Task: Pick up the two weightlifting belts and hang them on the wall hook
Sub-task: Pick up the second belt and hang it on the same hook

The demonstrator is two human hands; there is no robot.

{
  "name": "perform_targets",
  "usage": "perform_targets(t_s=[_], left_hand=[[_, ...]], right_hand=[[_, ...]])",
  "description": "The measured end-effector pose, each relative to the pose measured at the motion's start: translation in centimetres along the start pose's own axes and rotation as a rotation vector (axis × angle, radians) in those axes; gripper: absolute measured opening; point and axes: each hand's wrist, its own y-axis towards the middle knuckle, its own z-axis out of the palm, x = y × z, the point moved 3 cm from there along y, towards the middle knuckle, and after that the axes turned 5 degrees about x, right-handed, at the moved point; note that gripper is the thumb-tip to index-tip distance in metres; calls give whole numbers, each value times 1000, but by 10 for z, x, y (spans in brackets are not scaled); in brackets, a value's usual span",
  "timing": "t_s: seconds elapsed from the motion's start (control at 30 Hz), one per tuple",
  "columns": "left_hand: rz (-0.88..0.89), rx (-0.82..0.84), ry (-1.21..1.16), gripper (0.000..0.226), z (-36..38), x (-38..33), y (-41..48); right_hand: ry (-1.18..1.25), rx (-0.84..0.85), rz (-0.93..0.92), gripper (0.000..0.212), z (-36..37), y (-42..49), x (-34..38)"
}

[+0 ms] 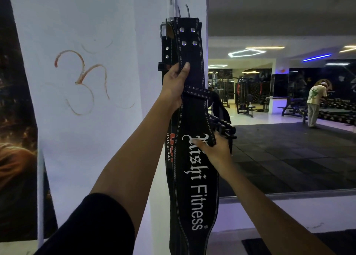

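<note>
At frame centre, the left hand (174,83) grip is closed around both belts (192,158) just below the wall hook (187,10), while the right hand (215,151) rests open-fingered on the front belt's face.

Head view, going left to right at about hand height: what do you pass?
Dark poster → red symbol drawn on the white wall → left hand gripping the front belt → gym machine → person in light clothes.
</note>
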Motion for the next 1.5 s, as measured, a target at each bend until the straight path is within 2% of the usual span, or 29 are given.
perform_targets(t_s=[0.1, 0.23, 0.3, 0.4, 0.43, 0.53, 0.63, 0.83, 0.9, 1.0, 1.1, 1.23, 1.4, 1.5], left_hand=[[3, 0, 16, 31, -3, 0, -1], [14, 16, 24, 30, 2, -1, -2], [27, 19, 16, 29, 2, -2, -2], [39, 17, 17, 32, 2, -2, -3], [40, 14, 16, 32, 1, -3, -3], [43, 0, -3, 33, -3, -7, -2], [35, -2, -10, 33, -9, -7, -2], [-49, 19, 28, 19, -11, 1, -8], [-78, 2, 45, 16, -14, 1, -6], [-110, 10, 106, 17, -19, 2, -8], [-166, 20, 189, 28, -22, 2, -14], [-195, 30, 309, 34, -32, 3, -19], [-35, -125, 110, 57, -38, -24, -5], [-60, -153, 91, 42, -39, -34, 6]], right_hand=[[41, 4, 27, 18, 3, -9, -11], [-6, -25, -46, 8, 6, 17, 27], [-13, -34, -95, 19, 6, 34, 53], [24, -53, -171, 16, 5, 54, 84], [27, -46, -181, 26, 7, 57, 91], [63, -34, -151, 41, 8, 61, 101], [149, 48, -145, 36, 9, 64, 114], [53, -22, -34, 38, 8, 93, 148], [35, -1, 31, 26, 8, 99, 154], [256, 23, 80, 10, 12, 106, 165], [375, -53, 116, 20, 14, 117, 173], [348, -87, 172, 31, 24, 128, 175], [370, -214, 120, 29, 48, 129, 168], [407, -237, 76, 39, 60, 128, 161]])
